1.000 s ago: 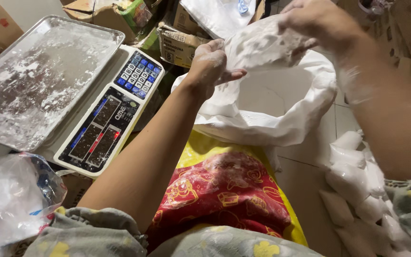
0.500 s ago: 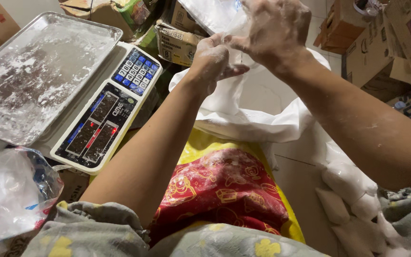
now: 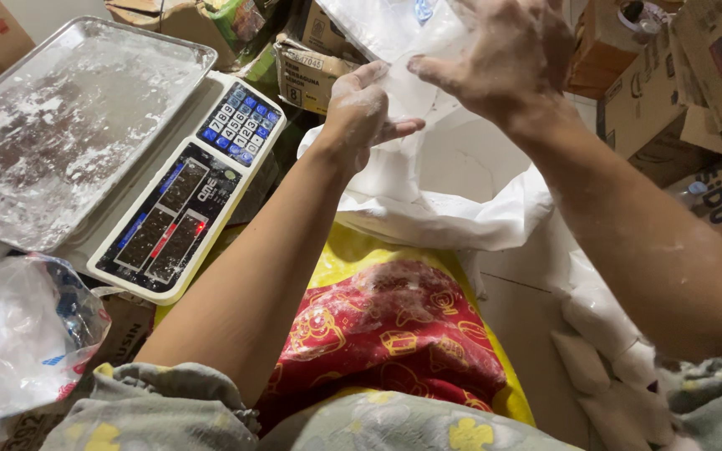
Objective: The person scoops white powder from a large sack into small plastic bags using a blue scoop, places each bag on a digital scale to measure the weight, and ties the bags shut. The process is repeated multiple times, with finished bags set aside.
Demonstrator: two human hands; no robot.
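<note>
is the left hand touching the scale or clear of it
Apart. The head view shows the left hand raised at the clear plastic bag, with boxes visible between it and the scale.

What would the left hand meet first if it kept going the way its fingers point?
The left hand points up and right, toward the thin clear bag held between both hands. It seems to touch that bag already; just past it is the right hand. Depth is hard to judge from this view.

Scale left of sack, boxes behind
</note>
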